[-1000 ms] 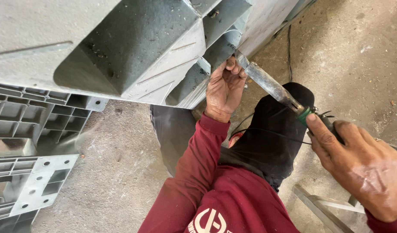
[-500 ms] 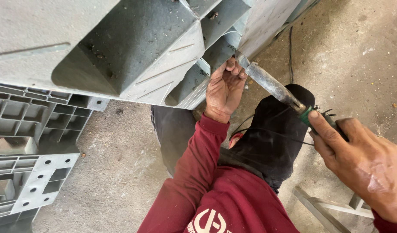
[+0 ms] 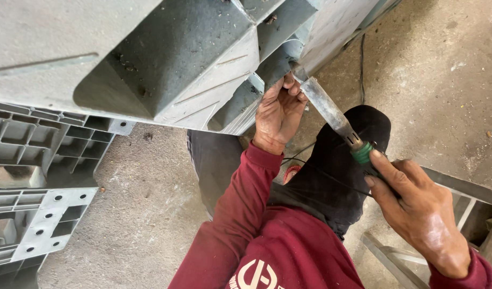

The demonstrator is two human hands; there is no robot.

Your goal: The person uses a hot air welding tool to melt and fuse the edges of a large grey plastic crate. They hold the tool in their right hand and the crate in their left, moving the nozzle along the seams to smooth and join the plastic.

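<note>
**Two hands hold a metal-barrelled tool against a grey plastic pallet**

Seen from above, a large grey plastic pallet (image 3: 165, 69) fills the upper left and centre of the frame, tilted so its ribbed underside and hollow feet face the camera. It looks stiff, bulky and probably heavy for one person, with dusty moulded edges that offer grip along the ribs rather than on the flat faces.

A long tool (image 3: 331, 115) runs diagonally from the upper centre to the right of centre. Its dull metal barrel has its tip touching the pallet's edge; a green collar sits where the barrel meets a dark handle. The barrel looks rigid and smooth, so the handle is likely the safer place to hold.

The left hand (image 3: 278, 115), in a dark red sleeve, reaches up at the centre, wrist bent back, fingers curled around the pallet edge just beside the tool's tip. The right hand (image 3: 422, 214), at lower right, is wrapped closed around the handle, forefinger lying forward toward the collar.

More grey pallets (image 3: 32, 214) lie at left on the concrete floor (image 3: 444, 69).
</note>
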